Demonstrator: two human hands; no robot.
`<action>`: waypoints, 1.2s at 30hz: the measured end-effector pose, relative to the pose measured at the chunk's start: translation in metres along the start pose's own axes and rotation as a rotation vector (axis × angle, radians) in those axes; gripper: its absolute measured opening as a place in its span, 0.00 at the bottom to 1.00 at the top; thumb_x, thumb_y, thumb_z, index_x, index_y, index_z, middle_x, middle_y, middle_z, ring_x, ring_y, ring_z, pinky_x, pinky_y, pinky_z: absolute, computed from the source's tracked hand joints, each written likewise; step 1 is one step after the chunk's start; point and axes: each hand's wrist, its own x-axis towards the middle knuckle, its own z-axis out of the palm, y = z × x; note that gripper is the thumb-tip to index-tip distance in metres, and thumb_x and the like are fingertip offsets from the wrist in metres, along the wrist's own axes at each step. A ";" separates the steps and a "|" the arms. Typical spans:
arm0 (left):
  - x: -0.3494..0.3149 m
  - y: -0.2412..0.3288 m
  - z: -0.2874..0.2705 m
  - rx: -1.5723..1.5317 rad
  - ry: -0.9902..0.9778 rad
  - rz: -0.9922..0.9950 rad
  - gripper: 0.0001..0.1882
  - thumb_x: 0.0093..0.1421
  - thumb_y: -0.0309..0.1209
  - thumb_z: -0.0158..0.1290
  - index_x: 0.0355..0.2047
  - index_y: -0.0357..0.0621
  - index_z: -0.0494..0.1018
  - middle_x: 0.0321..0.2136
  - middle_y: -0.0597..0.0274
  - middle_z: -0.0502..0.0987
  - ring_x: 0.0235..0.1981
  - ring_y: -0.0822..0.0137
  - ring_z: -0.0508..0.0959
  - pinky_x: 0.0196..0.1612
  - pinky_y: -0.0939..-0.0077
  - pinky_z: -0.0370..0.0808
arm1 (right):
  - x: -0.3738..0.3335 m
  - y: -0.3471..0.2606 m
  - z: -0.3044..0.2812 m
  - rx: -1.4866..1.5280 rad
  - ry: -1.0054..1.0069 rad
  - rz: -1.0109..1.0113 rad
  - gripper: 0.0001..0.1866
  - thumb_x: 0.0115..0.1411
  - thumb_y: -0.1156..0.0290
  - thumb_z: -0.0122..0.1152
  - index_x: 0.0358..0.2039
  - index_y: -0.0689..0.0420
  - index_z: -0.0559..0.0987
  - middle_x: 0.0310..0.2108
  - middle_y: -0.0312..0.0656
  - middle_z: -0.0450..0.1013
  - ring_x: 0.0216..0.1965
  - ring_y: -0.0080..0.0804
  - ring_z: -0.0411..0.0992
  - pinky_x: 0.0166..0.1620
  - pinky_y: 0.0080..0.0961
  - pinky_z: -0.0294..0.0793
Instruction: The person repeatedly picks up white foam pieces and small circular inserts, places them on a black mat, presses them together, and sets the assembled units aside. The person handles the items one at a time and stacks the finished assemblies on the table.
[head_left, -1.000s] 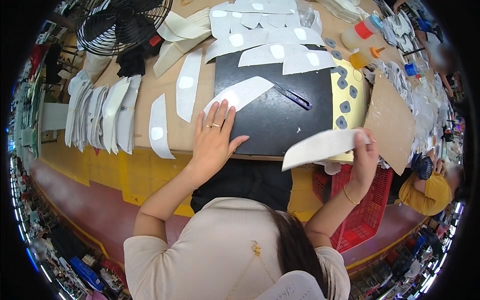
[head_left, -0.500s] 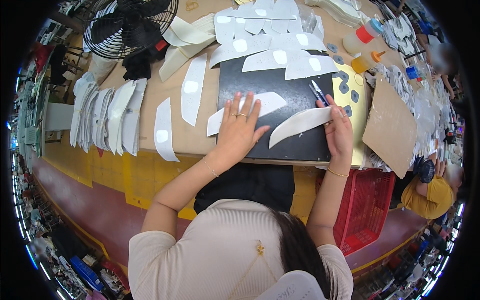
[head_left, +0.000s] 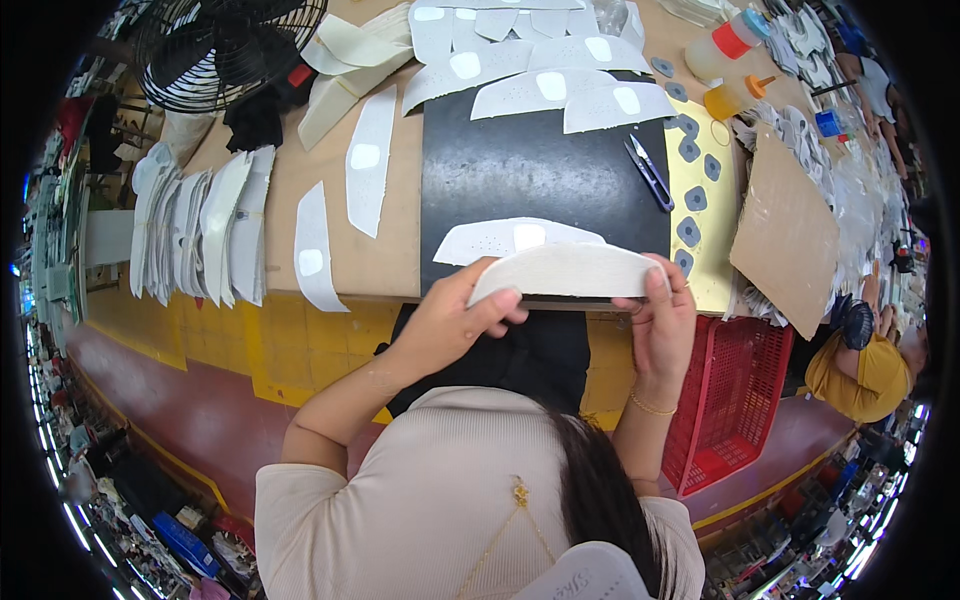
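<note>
Head view: both hands hold a cream-white, arched, flat panel [head_left: 570,272] over the near edge of the brown tabletop [head_left: 375,265].
The left hand [head_left: 455,318] has its grip closed on the panel's left end, and the right hand [head_left: 662,325] pinches its right end between thumb and fingers. Just beyond, partly covered by the panel, a pale grey, perforated curved piece with a bright white patch [head_left: 478,240] lies near the near edge of the flat black mat [head_left: 540,180]. Purple-handled metal snips [head_left: 652,180] rest by the mat's right edge, beside a shiny yellow sheet [head_left: 715,257] bearing rounded grey pads [head_left: 688,230]. More patched pale pieces [head_left: 600,112] overlap the mat's far edge; bundled white pieces [head_left: 225,230] stand toward the tabletop's left edge.
</note>
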 end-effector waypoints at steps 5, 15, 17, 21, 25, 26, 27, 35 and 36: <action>-0.005 -0.015 -0.030 -0.055 0.211 -0.092 0.18 0.69 0.37 0.52 0.46 0.31 0.75 0.30 0.53 0.83 0.26 0.69 0.84 0.28 0.82 0.80 | -0.002 0.019 0.009 -0.187 0.035 0.050 0.10 0.65 0.72 0.60 0.43 0.67 0.78 0.39 0.43 0.77 0.37 0.26 0.78 0.40 0.21 0.83; 0.016 -0.010 -0.049 0.150 0.323 -0.179 0.16 0.65 0.37 0.57 0.30 0.34 0.76 0.20 0.61 0.78 0.18 0.76 0.78 0.21 0.86 0.72 | 0.022 0.012 0.025 -0.752 0.190 0.057 0.11 0.60 0.70 0.69 0.35 0.66 0.81 0.25 0.36 0.77 0.24 0.16 0.73 0.28 0.13 0.74; 0.018 -0.011 -0.049 0.153 0.347 -0.186 0.15 0.64 0.37 0.57 0.30 0.34 0.76 0.19 0.61 0.78 0.17 0.77 0.77 0.20 0.87 0.71 | 0.025 0.011 0.023 -0.756 0.194 0.080 0.11 0.60 0.70 0.69 0.35 0.66 0.81 0.25 0.36 0.77 0.23 0.16 0.72 0.28 0.13 0.73; 0.021 -0.011 -0.050 0.176 0.364 -0.194 0.16 0.64 0.37 0.58 0.29 0.34 0.75 0.17 0.61 0.78 0.15 0.77 0.77 0.17 0.86 0.70 | 0.026 0.010 0.025 -0.795 0.197 0.103 0.11 0.60 0.70 0.68 0.34 0.66 0.81 0.25 0.35 0.77 0.23 0.15 0.72 0.27 0.13 0.73; 0.023 -0.010 -0.051 0.202 0.358 -0.200 0.15 0.64 0.36 0.58 0.28 0.35 0.75 0.16 0.62 0.77 0.14 0.76 0.77 0.16 0.86 0.69 | 0.026 0.012 0.022 -0.771 0.209 0.117 0.11 0.60 0.70 0.68 0.34 0.66 0.81 0.25 0.35 0.77 0.23 0.15 0.72 0.28 0.13 0.74; 0.024 -0.010 -0.051 0.203 0.360 -0.204 0.15 0.64 0.36 0.58 0.28 0.36 0.75 0.16 0.63 0.77 0.13 0.76 0.76 0.16 0.87 0.69 | 0.027 0.013 0.021 -0.761 0.207 0.116 0.11 0.60 0.70 0.68 0.34 0.66 0.81 0.25 0.35 0.77 0.23 0.15 0.72 0.28 0.13 0.75; 0.024 -0.010 -0.051 0.204 0.361 -0.208 0.14 0.64 0.36 0.59 0.28 0.37 0.75 0.15 0.63 0.77 0.13 0.77 0.76 0.16 0.88 0.68 | 0.027 0.013 0.021 -0.751 0.206 0.115 0.11 0.60 0.70 0.68 0.33 0.66 0.81 0.25 0.35 0.77 0.23 0.15 0.72 0.29 0.13 0.75; 0.025 -0.007 -0.048 0.260 0.374 -0.209 0.14 0.64 0.36 0.58 0.27 0.37 0.74 0.15 0.64 0.76 0.13 0.77 0.75 0.15 0.88 0.68 | 0.027 0.012 0.025 -0.815 0.211 0.099 0.10 0.60 0.70 0.67 0.33 0.66 0.80 0.24 0.35 0.76 0.23 0.14 0.72 0.29 0.13 0.74; 0.026 -0.007 -0.048 0.269 0.375 -0.211 0.14 0.64 0.36 0.58 0.27 0.37 0.74 0.15 0.64 0.76 0.13 0.77 0.75 0.15 0.88 0.68 | 0.027 0.012 0.026 -0.827 0.212 0.097 0.10 0.60 0.70 0.67 0.33 0.67 0.80 0.24 0.35 0.76 0.23 0.14 0.72 0.29 0.12 0.74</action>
